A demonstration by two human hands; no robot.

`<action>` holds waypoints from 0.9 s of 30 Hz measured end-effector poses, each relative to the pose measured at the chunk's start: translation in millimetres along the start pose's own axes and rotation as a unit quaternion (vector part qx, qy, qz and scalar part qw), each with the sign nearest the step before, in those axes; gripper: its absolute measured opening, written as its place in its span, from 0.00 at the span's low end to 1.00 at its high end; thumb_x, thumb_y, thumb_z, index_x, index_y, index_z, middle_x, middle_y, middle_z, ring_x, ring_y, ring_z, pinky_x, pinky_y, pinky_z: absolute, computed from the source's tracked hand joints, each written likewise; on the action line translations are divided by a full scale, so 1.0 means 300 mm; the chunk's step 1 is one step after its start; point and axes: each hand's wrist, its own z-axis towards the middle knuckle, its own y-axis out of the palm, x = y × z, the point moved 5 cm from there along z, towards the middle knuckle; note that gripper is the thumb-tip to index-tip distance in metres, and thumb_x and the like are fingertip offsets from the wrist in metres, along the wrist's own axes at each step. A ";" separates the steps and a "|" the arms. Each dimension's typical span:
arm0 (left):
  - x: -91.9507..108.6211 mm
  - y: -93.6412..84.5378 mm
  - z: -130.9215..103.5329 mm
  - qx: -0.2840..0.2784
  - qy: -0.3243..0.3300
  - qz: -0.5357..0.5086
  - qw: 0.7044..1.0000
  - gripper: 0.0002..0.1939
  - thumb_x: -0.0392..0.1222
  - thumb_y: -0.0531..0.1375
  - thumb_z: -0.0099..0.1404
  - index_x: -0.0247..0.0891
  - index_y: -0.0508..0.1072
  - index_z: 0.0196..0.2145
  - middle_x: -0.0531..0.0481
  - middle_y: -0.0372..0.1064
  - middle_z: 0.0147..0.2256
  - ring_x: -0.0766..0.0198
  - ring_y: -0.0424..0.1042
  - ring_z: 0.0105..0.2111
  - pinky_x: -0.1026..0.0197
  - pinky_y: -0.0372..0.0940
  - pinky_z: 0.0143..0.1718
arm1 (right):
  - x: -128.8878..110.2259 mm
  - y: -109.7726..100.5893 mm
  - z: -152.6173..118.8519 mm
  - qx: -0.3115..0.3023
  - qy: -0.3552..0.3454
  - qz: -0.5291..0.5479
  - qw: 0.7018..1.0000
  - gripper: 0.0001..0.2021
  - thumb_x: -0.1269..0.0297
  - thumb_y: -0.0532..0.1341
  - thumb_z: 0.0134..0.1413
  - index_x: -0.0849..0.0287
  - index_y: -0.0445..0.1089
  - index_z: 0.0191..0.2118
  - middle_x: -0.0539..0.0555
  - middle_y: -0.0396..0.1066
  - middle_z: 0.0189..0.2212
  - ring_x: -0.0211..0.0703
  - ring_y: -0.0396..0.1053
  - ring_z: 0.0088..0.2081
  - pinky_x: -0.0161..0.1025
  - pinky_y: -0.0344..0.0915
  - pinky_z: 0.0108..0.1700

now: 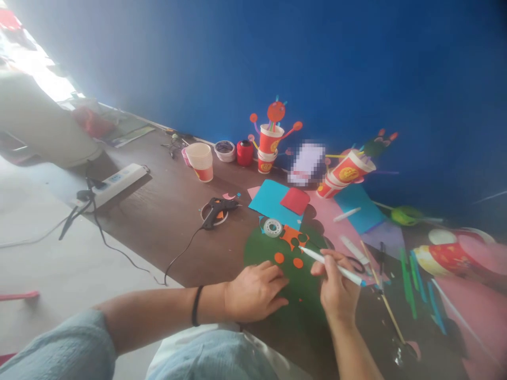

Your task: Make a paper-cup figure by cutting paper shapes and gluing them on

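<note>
Two small orange paper circles (279, 258) sit side by side on a big dark green sheet (257, 250) with a rounded edge, flat on the brown desk (158, 221). The right hand (339, 298) has its fingers closed around a white marker (327, 264), blue end toward the palm side and the tip pointing up-left. That tip is right by an orange paper scrap (290, 234) with round cutouts, though I can't tell if it's actually touching. The left hand (253, 293) is palm down just below the circles, fingers loosely bent, thumb apart from them, nothing visible in its grip. There's a black band (196, 306) on that wrist.

Just above the green sheet there's a white tape roll (273, 228), then a bright blue sheet (267, 203) with a red piece (295, 200) overlapping it. Pink paper (327, 219) lies to the right, with dark-handled scissors (357, 264) next to the right hand.

Over on the left, a black glue gun (217, 208) rests across a round holder, and a white power strip (119, 184) sits near the desk edge. Along the blue wall (158, 63) you get a paper cup (201, 161), a red thread spool (244, 153), an upright cup stack (270, 140) topped with an orange face and a tilted cup stack (348, 171). Green pipe cleaners (406, 285) are off to the far right, kinda blurry.
</note>
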 end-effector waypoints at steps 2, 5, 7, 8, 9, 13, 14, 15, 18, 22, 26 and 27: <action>-0.013 -0.006 -0.008 0.002 -0.029 0.045 0.999 0.28 0.52 0.56 0.61 0.34 0.63 0.54 0.39 0.65 0.48 0.52 0.64 0.45 0.53 0.62 0.44 | -0.008 0.022 -0.013 -0.052 -0.004 -0.057 0.997 0.09 0.58 0.57 0.57 0.58 0.67 0.36 0.48 0.68 0.22 0.39 0.68 0.26 0.37 0.64 0.32; -0.032 -0.001 -0.007 -0.010 -0.041 0.071 0.997 0.38 0.59 0.58 0.57 0.32 0.58 0.57 0.37 0.61 0.52 0.49 0.61 0.47 0.50 0.58 0.49 | -0.013 0.054 -0.032 -0.113 -0.019 -0.097 0.989 0.08 0.59 0.58 0.55 0.59 0.67 0.34 0.49 0.69 0.25 0.40 0.69 0.29 0.36 0.64 0.31; -0.043 0.005 -0.004 -0.016 -0.039 0.072 0.996 0.41 0.62 0.58 0.55 0.30 0.57 0.57 0.37 0.60 0.52 0.49 0.61 0.48 0.50 0.57 0.50 | -0.011 0.071 -0.040 -0.135 -0.034 -0.111 0.984 0.08 0.60 0.57 0.56 0.58 0.67 0.32 0.49 0.68 0.24 0.39 0.67 0.27 0.35 0.64 0.30; -0.047 0.008 -0.002 -0.019 -0.038 0.072 0.996 0.42 0.64 0.57 0.55 0.30 0.57 0.57 0.37 0.60 0.52 0.49 0.60 0.48 0.51 0.57 0.49 | -0.008 0.077 -0.043 -0.141 -0.042 -0.117 0.982 0.08 0.60 0.57 0.56 0.58 0.66 0.31 0.49 0.67 0.24 0.39 0.66 0.27 0.34 0.63 0.30; -0.050 0.011 -0.001 -0.022 -0.038 0.073 0.996 0.42 0.65 0.56 0.55 0.29 0.57 0.57 0.37 0.60 0.52 0.49 0.60 0.47 0.51 0.57 0.49 | -0.004 0.081 -0.045 -0.143 -0.047 -0.121 0.981 0.09 0.59 0.56 0.57 0.58 0.66 0.31 0.49 0.67 0.24 0.38 0.66 0.26 0.34 0.63 0.30; -0.055 0.015 0.000 -0.035 -0.042 0.082 0.995 0.42 0.65 0.55 0.56 0.30 0.58 0.57 0.38 0.60 0.52 0.50 0.60 0.48 0.51 0.56 0.49 | 0.037 0.081 -0.046 -0.132 -0.009 -0.110 0.985 0.09 0.58 0.55 0.58 0.57 0.66 0.37 0.48 0.66 0.23 0.37 0.65 0.25 0.34 0.64 0.29; -0.054 0.015 -0.001 -0.038 -0.041 0.082 0.995 0.41 0.65 0.55 0.56 0.30 0.58 0.57 0.38 0.60 0.53 0.51 0.60 0.48 0.52 0.56 0.49 | 0.050 0.080 -0.046 -0.132 0.010 -0.103 0.986 0.09 0.57 0.55 0.58 0.57 0.66 0.38 0.48 0.66 0.24 0.38 0.66 0.25 0.34 0.64 0.29; -0.054 0.014 -0.001 -0.039 -0.041 0.081 0.995 0.41 0.64 0.55 0.56 0.31 0.57 0.57 0.39 0.60 0.53 0.51 0.59 0.48 0.52 0.56 0.50 | 0.059 0.080 -0.045 -0.133 0.025 -0.096 0.986 0.10 0.57 0.55 0.58 0.57 0.66 0.38 0.48 0.67 0.24 0.38 0.67 0.26 0.34 0.65 0.30; -0.056 0.013 -0.001 -0.038 -0.046 0.076 0.995 0.41 0.63 0.56 0.56 0.32 0.56 0.58 0.41 0.59 0.54 0.52 0.59 0.49 0.52 0.56 0.51 | 0.063 0.084 -0.042 -0.139 0.034 -0.090 0.986 0.10 0.56 0.56 0.58 0.57 0.66 0.36 0.50 0.69 0.26 0.39 0.68 0.28 0.35 0.66 0.31; -0.065 0.017 -0.002 -0.034 -0.056 0.068 0.996 0.39 0.60 0.57 0.57 0.33 0.57 0.58 0.42 0.59 0.55 0.52 0.59 0.48 0.51 0.56 0.51 | 0.037 0.090 -0.036 -0.138 0.003 -0.110 0.984 0.09 0.57 0.56 0.58 0.57 0.65 0.35 0.48 0.66 0.25 0.37 0.64 0.26 0.33 0.63 0.29; -0.068 0.014 -0.002 -0.036 -0.059 0.064 0.996 0.37 0.59 0.57 0.58 0.33 0.58 0.58 0.42 0.59 0.55 0.52 0.59 0.48 0.51 0.57 0.51 | 0.034 0.099 -0.036 -0.145 -0.003 -0.104 0.984 0.09 0.57 0.54 0.59 0.57 0.64 0.33 0.47 0.63 0.24 0.36 0.62 0.26 0.33 0.61 0.28; -0.068 0.013 -0.002 -0.038 -0.060 0.062 0.996 0.37 0.58 0.57 0.58 0.33 0.58 0.58 0.42 0.59 0.55 0.51 0.59 0.48 0.50 0.57 0.51 | 0.036 0.100 -0.035 -0.144 -0.004 -0.100 0.984 0.10 0.57 0.54 0.60 0.57 0.63 0.32 0.46 0.62 0.23 0.36 0.61 0.25 0.33 0.61 0.29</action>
